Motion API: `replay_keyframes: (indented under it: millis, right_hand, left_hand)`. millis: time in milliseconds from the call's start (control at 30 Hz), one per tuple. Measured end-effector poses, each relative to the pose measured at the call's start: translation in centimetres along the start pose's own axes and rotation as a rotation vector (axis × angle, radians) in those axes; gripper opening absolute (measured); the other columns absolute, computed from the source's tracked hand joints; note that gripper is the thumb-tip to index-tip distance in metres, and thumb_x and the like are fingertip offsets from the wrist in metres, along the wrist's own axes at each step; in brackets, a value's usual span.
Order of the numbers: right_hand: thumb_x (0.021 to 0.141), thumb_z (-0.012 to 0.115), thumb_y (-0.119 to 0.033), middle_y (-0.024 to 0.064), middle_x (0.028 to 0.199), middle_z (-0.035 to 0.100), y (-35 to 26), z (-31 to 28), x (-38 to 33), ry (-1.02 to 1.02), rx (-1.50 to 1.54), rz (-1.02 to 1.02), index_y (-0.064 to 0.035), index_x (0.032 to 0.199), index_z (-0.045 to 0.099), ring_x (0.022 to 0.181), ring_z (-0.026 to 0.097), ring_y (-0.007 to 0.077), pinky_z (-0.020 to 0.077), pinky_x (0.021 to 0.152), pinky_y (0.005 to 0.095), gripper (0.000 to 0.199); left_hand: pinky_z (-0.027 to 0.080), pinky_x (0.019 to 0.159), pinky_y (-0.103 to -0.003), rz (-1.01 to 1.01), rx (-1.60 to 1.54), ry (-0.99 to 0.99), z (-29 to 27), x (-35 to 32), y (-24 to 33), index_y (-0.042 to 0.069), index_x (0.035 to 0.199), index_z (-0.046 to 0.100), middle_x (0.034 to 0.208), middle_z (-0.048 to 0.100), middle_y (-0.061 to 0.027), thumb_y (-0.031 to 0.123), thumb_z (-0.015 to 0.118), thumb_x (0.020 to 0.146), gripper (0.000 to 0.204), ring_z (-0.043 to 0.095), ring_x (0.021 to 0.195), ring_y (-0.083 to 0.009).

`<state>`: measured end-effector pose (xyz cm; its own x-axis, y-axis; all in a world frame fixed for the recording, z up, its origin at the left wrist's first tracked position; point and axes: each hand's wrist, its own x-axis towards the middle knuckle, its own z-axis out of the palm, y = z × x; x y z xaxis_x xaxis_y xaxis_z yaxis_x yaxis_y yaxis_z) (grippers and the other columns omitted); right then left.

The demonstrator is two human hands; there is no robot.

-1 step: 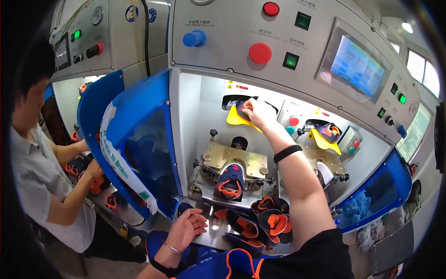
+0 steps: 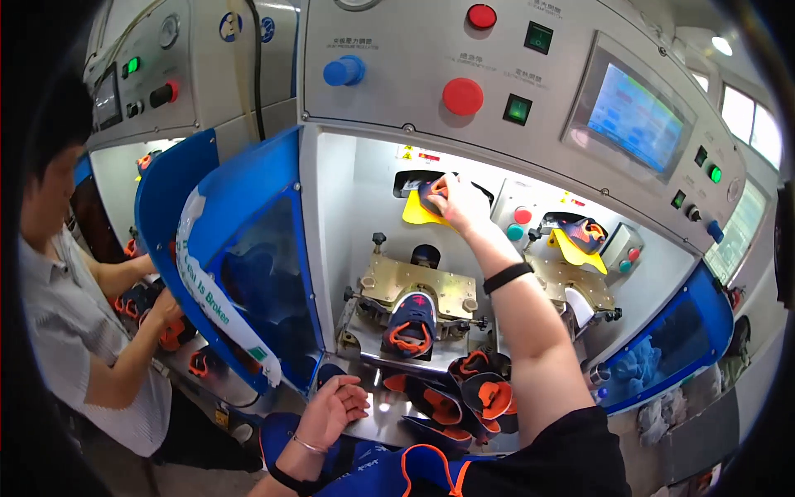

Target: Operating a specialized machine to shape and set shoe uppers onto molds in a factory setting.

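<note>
High in the lit machine bay, my right hand (image 2: 460, 204) grips a dark shoe upper (image 2: 430, 197) with orange lining, its fingers closed over it. Under that upper a yellow plate (image 2: 418, 212) sticks out from a slot in the back wall. My left hand (image 2: 334, 409) hovers low in front of the bay, palm turned up, fingers loosely bent and nothing in them. Between the hands, a navy and orange shoe upper (image 2: 411, 319) sits in a brass-coloured clamp (image 2: 389, 277). More dark uppers with orange linings (image 2: 489, 396) lie piled beside my right forearm.
To the right, another upper (image 2: 586, 234) rests on a second yellow plate (image 2: 580, 254). A blue-framed door (image 2: 257, 248) stands swung out at left, near a co-worker (image 2: 99, 331) handling shoes. Above spreads a control panel with a red button (image 2: 462, 97) and a screen (image 2: 633, 110).
</note>
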<state>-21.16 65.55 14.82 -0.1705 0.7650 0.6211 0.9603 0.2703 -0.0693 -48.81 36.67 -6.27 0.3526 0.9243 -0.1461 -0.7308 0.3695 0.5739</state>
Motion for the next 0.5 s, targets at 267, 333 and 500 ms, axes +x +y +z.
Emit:
replay_keyframes:
  millis: [267,333,500]
  right_hand:
    - [0.085,0.07,-0.033,0.0364,0.147,0.028,0.8,2.5,-12.8,0.337,-0.063,0.401,0.001,0.105,0.052,0.132,0.037,0.0456,0.0358,0.106,0.0514,0.043]
    - [0.081,0.073,-0.032,0.0405,0.15,0.018,1.9,2.7,-13.6,0.243,0.033,0.326,-0.0011,0.1,0.052,0.122,0.047,0.0473,0.0376,0.105,0.0508,0.042]
    - [0.081,0.072,-0.027,0.0324,0.14,0.041,4.8,0.1,-14.2,0.3,0.047,0.208,-0.0037,0.094,0.056,0.108,0.057,0.0428,0.0452,0.098,0.045,0.031]
  left_hand:
    - [0.054,0.084,-0.042,-0.078,0.075,0.021,-3.0,-0.2,1.4,0.001,0.12,0.054,0.101,0.066,-0.0181,0.034,0.044,0.102,0.039,0.066,0.093,-0.0296]
    - [0.056,0.084,-0.046,-0.144,0.088,-0.034,-3.1,0.9,1.2,0.002,0.118,0.055,0.102,0.066,-0.0187,0.031,0.042,0.101,0.036,0.066,0.093,-0.0314]
    - [0.054,0.087,-0.046,-0.22,0.12,-0.25,-2.6,3.8,-0.4,0.0,0.121,0.053,0.106,0.065,-0.0194,0.034,0.052,0.098,0.041,0.066,0.098,-0.0328]
